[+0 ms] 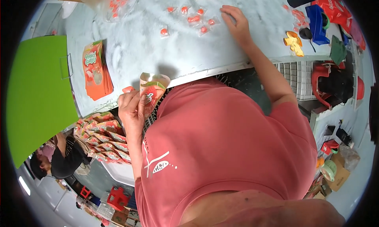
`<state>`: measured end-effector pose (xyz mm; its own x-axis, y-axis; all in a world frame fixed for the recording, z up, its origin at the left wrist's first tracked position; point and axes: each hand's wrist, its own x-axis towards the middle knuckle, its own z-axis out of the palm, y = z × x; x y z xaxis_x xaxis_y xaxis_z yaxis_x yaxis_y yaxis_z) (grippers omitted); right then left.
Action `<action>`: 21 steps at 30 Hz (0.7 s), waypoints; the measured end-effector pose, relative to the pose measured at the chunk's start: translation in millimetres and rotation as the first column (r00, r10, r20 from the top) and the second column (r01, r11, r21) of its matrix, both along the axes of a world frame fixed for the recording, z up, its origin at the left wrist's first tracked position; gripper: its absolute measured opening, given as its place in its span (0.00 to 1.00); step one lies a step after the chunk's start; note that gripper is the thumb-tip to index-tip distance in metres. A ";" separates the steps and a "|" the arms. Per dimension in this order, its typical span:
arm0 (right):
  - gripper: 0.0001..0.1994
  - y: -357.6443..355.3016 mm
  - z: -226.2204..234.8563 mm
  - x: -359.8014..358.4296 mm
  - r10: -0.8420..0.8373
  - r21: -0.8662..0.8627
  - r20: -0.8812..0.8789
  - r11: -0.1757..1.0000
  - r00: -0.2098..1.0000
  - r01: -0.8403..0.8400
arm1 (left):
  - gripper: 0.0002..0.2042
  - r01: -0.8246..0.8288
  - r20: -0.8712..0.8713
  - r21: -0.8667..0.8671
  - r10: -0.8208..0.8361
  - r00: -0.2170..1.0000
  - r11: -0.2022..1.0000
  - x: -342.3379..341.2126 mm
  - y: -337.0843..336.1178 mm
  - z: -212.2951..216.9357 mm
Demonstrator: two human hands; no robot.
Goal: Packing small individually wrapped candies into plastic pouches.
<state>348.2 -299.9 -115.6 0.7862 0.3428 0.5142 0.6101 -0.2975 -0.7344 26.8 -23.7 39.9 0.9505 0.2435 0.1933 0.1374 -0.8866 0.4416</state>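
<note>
On the view's clock face, wrapped sweets [193,19] lay on the desk [130,37] at twelve, near the right fingers [239,16] at one. A tape holder [316,26] sat at two, a pouch stack [94,75] at ten. The left fingers [130,100], at nine, held a single pouch [148,101]; massed pouches [106,137] sat at eight.

A pale worktop [134,33] stretched across the far side, with a bright green panel [43,97] to its left. I saw a white slatted crate [303,83] and a red chair [319,79] on the right, a red stool [117,198] on the left, and a light tube [24,186] glowing.
</note>
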 end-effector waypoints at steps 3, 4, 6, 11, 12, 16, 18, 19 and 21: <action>0.13 14.9 13.8 -18.4 0.067 -0.073 0.041 0.995 0.997 -0.064 | 0.07 0.000 -0.022 -0.081 -0.002 1.000 0.997 -5.5 2.3 -2.8; 0.13 24.7 21.6 -23.6 0.069 -0.074 0.044 0.995 0.997 -0.066 | 0.06 -0.033 -0.022 -0.122 0.030 0.999 0.992 -5.8 0.2 -2.4; 0.15 51.7 36.7 -31.6 0.103 -0.242 -0.025 0.964 0.994 -0.106 | 0.05 -0.067 -0.021 -0.162 0.065 0.998 0.985 -7.5 -2.1 -2.8; 0.19 123.7 6.9 -25.4 0.193 -0.417 0.332 0.908 0.923 -0.040 | 0.06 -0.116 -0.068 -0.220 0.104 0.992 0.968 -10.2 -9.5 -4.0; 0.20 133.1 6.7 -27.6 0.268 -0.448 0.306 0.887 0.914 -0.110 | 0.06 -0.121 -0.065 -0.220 0.109 0.992 0.968 -10.9 -10.8 -3.9; 0.19 149.5 6.6 -32.5 0.278 -0.202 0.039 0.943 0.960 -0.265 | 0.06 -0.119 -0.011 -0.172 0.118 0.993 0.978 -17.4 -9.7 -6.4; 0.18 131.7 6.0 -24.2 0.262 -0.284 0.131 0.934 0.956 -0.217 | 0.07 -0.164 -0.014 -0.195 0.165 0.986 0.967 -23.9 -8.9 -6.6; 0.18 123.2 3.6 -22.4 0.277 -0.286 0.135 0.930 0.951 -0.230 | 0.07 -0.148 0.014 -0.194 0.154 0.988 0.970 -27.1 -5.2 -10.8; 0.16 102.1 -2.4 -24.2 0.285 -0.504 0.295 0.857 0.912 -0.105 | 0.07 -0.170 -0.006 -0.218 0.173 0.985 0.961 -25.7 -6.0 -7.4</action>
